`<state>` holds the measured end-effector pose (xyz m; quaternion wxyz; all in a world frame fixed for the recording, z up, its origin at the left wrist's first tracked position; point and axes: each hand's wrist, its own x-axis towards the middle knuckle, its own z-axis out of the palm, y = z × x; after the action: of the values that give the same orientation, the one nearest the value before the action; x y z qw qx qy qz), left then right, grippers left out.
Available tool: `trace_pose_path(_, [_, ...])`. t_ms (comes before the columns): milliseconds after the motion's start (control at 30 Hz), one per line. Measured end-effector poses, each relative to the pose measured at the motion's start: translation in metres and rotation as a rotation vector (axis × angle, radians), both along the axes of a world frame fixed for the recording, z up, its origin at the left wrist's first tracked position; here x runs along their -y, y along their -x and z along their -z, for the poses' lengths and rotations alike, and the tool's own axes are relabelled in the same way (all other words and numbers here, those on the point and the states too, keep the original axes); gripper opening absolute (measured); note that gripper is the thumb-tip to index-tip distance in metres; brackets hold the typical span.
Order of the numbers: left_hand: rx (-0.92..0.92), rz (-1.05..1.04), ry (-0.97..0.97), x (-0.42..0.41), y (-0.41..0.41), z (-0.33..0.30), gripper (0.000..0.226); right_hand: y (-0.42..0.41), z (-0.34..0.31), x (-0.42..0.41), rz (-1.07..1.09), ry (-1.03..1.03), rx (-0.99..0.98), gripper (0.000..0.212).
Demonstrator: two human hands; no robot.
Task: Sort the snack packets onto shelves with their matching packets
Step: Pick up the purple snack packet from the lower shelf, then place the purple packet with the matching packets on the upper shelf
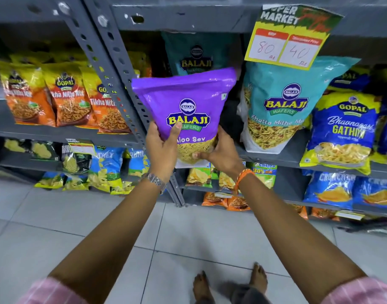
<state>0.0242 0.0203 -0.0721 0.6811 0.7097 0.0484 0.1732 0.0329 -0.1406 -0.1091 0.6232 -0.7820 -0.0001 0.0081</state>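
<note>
A purple Balaji Aloo Sev packet is held upright in front of the grey shelf, gripped at its lower part by both hands. My left hand clasps its lower left side with the thumb across the front. My right hand holds the bottom right corner. Behind the purple packet, a teal Balaji packet stands deeper on the same shelf. Another teal Balaji Khatta Mitha Mix packet stands to its right.
Blue Gopal Gathiya packets sit at the right, orange Gopal Tikha Mitha Mix packets on the left bay. A slotted grey upright divides the bays. A yellow price tag hangs above. Lower shelves hold chip packets; the tiled floor is below.
</note>
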Motion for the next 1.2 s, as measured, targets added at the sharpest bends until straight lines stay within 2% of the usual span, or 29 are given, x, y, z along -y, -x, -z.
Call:
trace_pose_path(100, [0.007,0.012,-0.019,-0.013,0.034,-0.006,0.025,0.036,-0.008,-0.003,-0.032,-0.020,-0.037,0.081])
trace_pose_path(300, [0.129,0.031,-0.053,-0.017,0.079,-0.050,0.034,0.095,-0.052,-0.001,-0.004,-0.067,0.023,0.079])
trace_pose_path(567, [0.374,0.153,-0.003,0.027,0.083,-0.162,0.035,0.131,-0.168,0.043,0.141,-0.089,0.263,0.067])
trace_pose_path(767, [0.517,0.276,0.012,0.082,0.062,-0.254,0.047,0.125,-0.253,0.097,0.248,-0.152,0.475,0.062])
trace_pose_path(900, [0.588,0.299,-0.036,0.115,0.038,-0.304,0.067,0.101,-0.297,0.130,0.284,-0.199,0.582,0.064])
trace_pose_path(967, [0.564,0.304,-0.069,0.127,0.023,-0.318,0.070,0.083,-0.310,0.142,0.297,-0.165,0.603,0.060])
trace_pose_path(1100, [0.517,0.286,-0.115,0.141,-0.010,-0.334,0.060,0.050,-0.320,0.155,0.348,-0.131,0.617,0.050])
trace_pose_path(1200, [0.463,0.252,-0.176,0.144,-0.029,-0.340,0.064,0.029,-0.323,0.154,0.364,-0.141,0.608,0.050])
